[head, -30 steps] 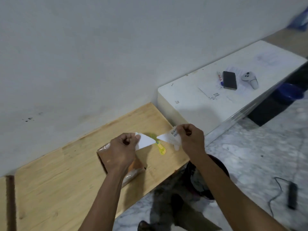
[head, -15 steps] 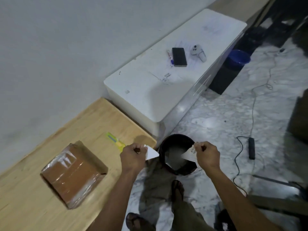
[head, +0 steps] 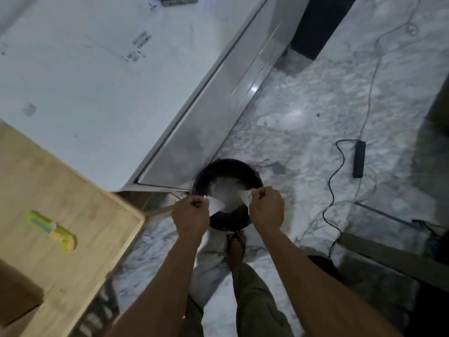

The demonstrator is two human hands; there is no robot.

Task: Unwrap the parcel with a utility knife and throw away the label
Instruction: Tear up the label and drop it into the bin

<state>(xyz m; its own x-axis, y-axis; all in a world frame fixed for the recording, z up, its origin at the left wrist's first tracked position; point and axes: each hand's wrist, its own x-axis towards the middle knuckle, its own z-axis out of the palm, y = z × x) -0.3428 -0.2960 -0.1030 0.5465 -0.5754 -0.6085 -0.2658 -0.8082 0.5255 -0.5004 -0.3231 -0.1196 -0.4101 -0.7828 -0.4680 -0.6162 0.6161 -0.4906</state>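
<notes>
Label (head: 246, 197) halves pinched in the fingers of both hands above the bin (head: 228, 166), knife (head: 52, 231) on the tabletop (head: 102, 215); only the drop remains.

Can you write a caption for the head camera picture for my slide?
Both hands, left and right, each hold a torn label piece over the black bin; the knife lies on the wooden table.

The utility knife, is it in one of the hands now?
No, the utility knife lies on the wooden table, and both hands hold paper pieces.
</notes>
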